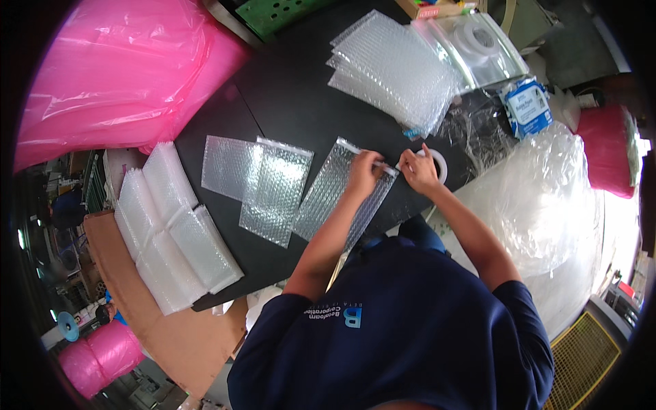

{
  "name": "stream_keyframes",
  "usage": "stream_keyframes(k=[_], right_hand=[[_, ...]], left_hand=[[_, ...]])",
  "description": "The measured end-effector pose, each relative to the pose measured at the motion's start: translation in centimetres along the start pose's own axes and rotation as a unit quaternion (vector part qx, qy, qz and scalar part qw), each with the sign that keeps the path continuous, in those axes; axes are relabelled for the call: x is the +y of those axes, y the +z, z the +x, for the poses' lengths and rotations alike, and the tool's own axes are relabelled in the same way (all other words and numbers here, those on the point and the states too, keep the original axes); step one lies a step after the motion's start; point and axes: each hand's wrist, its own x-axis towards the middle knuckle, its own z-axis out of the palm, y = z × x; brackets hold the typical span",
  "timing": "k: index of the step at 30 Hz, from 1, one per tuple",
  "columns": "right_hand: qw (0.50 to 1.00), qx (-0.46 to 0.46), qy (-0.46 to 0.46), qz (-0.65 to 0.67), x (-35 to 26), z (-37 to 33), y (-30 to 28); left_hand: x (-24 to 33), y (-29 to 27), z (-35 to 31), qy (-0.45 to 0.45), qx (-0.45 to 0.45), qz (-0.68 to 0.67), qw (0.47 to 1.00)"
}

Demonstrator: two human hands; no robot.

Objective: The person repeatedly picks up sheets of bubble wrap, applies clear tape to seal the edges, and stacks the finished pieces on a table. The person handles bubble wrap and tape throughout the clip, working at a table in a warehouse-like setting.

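A clear bubble wrap pouch lies slanted on the black table, just ahead of my body. My left hand is on its upper edge, fingers curled and closed on the pouch there. Close by on the right, my right hand has its thumb and fingers drawn together beside a roll of white tape, which it partly covers. Whatever those fingers pinch is too small to make out. Two more bubble wrap pouches lie overlapping to the left of the one under my hand.
Stacked bubble wrap pouches sit at the back of the black table, beside clear film with a tape roll. More pouch stacks rest at the left edge. Large pink-wrapped bundles stand far left; a clear plastic bag bulges at right.
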Motion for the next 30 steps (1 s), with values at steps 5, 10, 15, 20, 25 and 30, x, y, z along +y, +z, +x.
stream_keyframes(k=[5,10,15,20,25,30], right_hand=[[0.997,0.002,-0.013,0.073,-0.9,0.1,-1.4],[0.996,-0.072,0.011,0.043,0.2,-0.1,-2.0],[0.992,-0.099,0.063,0.044,0.2,0.6,-2.5],[0.953,0.079,-0.054,-0.289,4.8,-1.1,-1.1],[0.965,0.07,-0.025,-0.25,5.5,-2.5,-2.4],[0.982,0.076,0.171,-0.03,2.4,-7.2,-7.4]], left_hand=[[-12.0,-17.1,-2.6,-0.467,0.396,0.256,0.748],[-12.9,-26.3,-6.0,-0.701,0.183,0.23,0.649],[-15.1,-25.4,-8.0,-0.437,0.265,-0.113,0.852],[-6.9,-23.7,-5.7,-0.287,0.325,-0.392,0.812],[6.6,-11.4,-9.1,-0.172,0.014,-0.142,0.975],[11.8,-2.9,-7.3,-0.349,-0.103,-0.322,0.874]])
